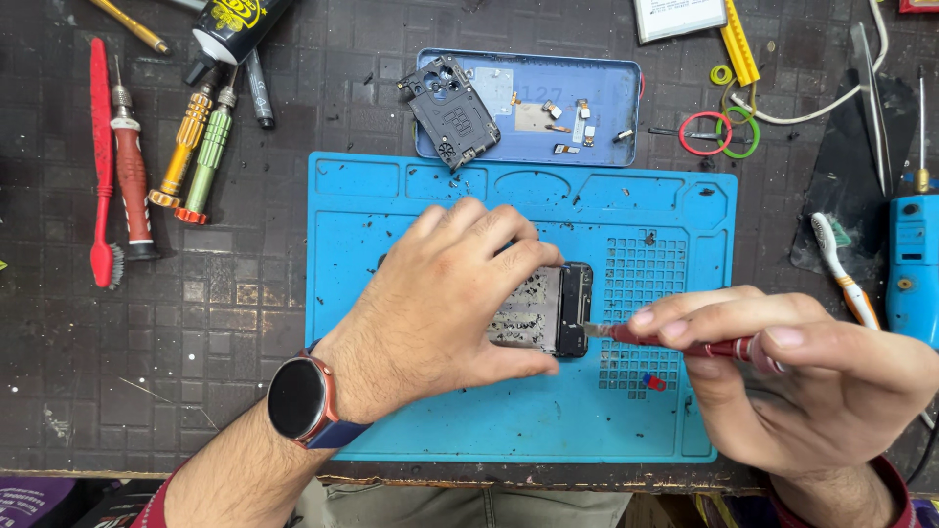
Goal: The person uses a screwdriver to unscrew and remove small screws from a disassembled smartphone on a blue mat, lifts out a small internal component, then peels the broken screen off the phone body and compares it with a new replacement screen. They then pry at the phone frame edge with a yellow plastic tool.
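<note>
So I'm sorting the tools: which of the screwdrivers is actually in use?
The red-handled screwdriver in the right hand, its tip at the opened phone. The red-brown, orange and green ones lie untouched at the upper left.

worktop point(293, 88): dark, gridded, scuffed surface
centre: blue silicone repair mat point(391, 205), speckled with debris
behind mat: blue metal tray point(616, 98), touching the mat's far edge
left: red brush point(101, 166), red screwdriver point(130, 176), orange screwdriver point(186, 147), green screwdriver point(208, 152), side by side
top left: black-and-yellow tube point(235, 24), dark pen point(259, 93)
right: red rubber band point(702, 134) and green rubber band point(738, 132) overlapping, white toothbrush point(841, 269), blue power tool point(915, 264)
</note>
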A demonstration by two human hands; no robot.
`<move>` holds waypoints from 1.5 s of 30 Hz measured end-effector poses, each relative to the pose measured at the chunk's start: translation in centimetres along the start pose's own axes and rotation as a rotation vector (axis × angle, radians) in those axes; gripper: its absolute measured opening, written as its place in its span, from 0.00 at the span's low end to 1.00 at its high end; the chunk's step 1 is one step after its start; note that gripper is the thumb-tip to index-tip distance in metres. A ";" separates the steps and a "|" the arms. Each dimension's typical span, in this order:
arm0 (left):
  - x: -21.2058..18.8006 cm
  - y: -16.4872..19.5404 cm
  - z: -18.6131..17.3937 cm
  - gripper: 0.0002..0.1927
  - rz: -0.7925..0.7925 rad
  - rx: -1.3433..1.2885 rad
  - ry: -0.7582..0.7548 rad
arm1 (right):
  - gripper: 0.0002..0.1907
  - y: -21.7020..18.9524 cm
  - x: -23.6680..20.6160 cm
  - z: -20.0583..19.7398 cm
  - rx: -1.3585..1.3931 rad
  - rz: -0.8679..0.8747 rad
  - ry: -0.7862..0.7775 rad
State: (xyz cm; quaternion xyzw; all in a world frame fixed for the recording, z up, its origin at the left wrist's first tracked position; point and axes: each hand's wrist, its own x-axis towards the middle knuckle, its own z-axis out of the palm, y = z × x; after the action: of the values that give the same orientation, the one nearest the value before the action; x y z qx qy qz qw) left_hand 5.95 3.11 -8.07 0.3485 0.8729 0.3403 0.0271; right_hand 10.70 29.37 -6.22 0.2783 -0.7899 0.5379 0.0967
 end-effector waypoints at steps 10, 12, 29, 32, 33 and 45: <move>-0.3 0.1 0.2 0.07 0.101 -0.042 0.112 | 0.23 0.3 -0.7 0.2 -0.052 0.049 0.069; -0.3 0.0 0.2 0.06 0.101 -0.045 0.132 | 0.21 0.4 -1.0 0.3 -0.140 0.091 0.069; -0.2 -0.8 -0.6 0.09 -0.203 0.181 0.378 | 0.24 0.7 -0.2 0.4 -0.013 0.151 0.047; -0.2 -0.9 -0.6 0.09 -0.249 0.188 0.373 | 0.24 0.7 -0.2 0.5 -0.018 0.139 0.028; -0.2 -1.0 -0.6 0.10 -0.254 0.194 0.375 | 0.24 0.7 -0.2 0.6 -0.022 0.140 0.028; -0.3 -1.3 -0.4 0.09 -0.304 0.248 0.397 | 0.24 0.6 0.0 0.4 -0.067 0.132 0.009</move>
State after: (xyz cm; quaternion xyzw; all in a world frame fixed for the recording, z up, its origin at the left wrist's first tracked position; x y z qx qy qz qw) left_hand 5.35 2.00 -8.59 0.1409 0.9384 0.2845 -0.1365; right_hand 10.46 29.18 -6.82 0.2197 -0.8235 0.5178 0.0739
